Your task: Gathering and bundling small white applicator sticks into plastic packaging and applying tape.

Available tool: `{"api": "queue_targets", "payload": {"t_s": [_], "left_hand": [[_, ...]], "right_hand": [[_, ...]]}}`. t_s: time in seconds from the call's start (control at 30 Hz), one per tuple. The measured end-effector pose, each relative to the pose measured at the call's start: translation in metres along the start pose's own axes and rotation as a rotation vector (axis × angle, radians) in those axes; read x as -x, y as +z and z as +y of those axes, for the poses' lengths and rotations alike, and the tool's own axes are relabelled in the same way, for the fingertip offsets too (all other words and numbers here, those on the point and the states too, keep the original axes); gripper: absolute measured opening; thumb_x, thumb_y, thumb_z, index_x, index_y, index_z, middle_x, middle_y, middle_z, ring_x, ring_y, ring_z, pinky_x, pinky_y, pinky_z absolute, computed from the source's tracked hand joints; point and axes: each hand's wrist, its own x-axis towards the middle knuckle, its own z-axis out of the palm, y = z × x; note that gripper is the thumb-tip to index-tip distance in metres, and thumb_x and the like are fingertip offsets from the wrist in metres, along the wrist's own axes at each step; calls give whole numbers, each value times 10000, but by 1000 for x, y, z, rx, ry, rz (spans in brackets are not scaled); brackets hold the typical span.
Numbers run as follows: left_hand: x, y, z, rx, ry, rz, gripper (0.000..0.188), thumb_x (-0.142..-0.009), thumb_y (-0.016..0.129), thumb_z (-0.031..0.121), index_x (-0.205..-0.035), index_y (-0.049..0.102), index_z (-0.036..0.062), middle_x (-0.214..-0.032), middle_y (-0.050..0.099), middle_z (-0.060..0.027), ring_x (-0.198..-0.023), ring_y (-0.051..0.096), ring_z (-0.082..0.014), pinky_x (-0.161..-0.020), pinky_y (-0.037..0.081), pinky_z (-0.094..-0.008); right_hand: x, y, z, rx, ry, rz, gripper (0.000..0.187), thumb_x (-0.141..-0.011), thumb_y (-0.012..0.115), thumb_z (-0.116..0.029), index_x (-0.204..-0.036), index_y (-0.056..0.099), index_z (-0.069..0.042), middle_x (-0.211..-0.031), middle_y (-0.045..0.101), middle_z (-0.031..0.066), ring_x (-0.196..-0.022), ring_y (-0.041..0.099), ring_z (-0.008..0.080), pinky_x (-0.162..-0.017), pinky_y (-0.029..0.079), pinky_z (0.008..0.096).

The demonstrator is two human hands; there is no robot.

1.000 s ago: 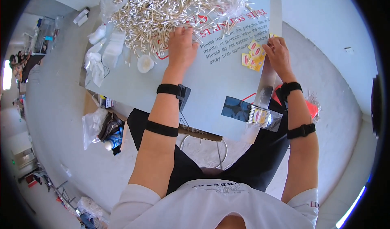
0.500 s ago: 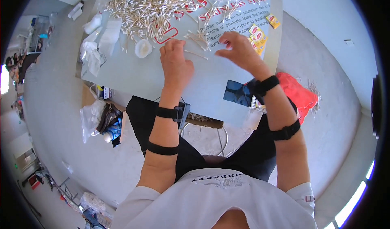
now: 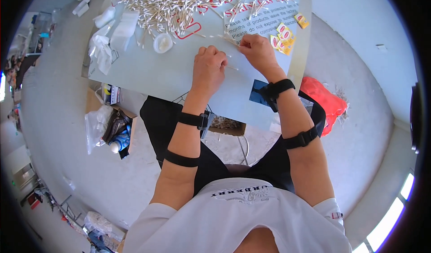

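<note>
Two bare hands work over a pale table (image 3: 170, 75), a heap of cotton swabs (image 3: 170, 6) at its far side. The left hand (image 3: 210, 71) is curled, a loose swab (image 3: 232, 67) showing beside its fingers; the right hand (image 3: 256, 50) bunches thumb toward fingers near other stray swabs — whether either grips one, the view cannot tell. Thin sticks could roll or slip if pinched unevenly, and a sideways sweep of the right hand could scatter the yellow packets (image 3: 284, 37) near it. A white cup (image 3: 163, 43) could tip if the left hand knocks it. White plastic (image 3: 124, 32) crowds the left; a dark sheet (image 3: 257, 92) is partly hidden by the right wrist strap (image 3: 282, 86).
</note>
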Motion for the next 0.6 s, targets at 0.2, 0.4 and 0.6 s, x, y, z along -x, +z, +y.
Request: {"api": "queue_targets", "payload": {"t_s": [0.2,0.4,0.6], "left_hand": [[1,-3,10,66,-67,151,333,-630,727,-2,-930,596,60,-990,540,-103,-968,509,-310,-842,436,-422],[4,-7,8,-78,-92,55,453,-606,766,11,-1021,596,72,-1040,537,-94,-1018,497,-318,-896,434,-393],[20,-1,13,61,-105,175,419,-615,733,12,-1014,616,64,-1089,523,-96,-1035,479,-314,-906,394,-431]], "right_hand": [[18,-10,7,-119,108,-46,113,-758,644,-137,-808,670,-38,-745,648,170,-700,627,335,-662,504,382],[25,-7,13,-176,112,25,115,-750,659,-134,-798,666,-29,-736,654,160,-687,630,325,-654,504,378],[39,-7,2,-231,103,26,98,-739,670,-130,-785,662,-44,-744,644,132,-713,630,312,-659,503,377]]}}
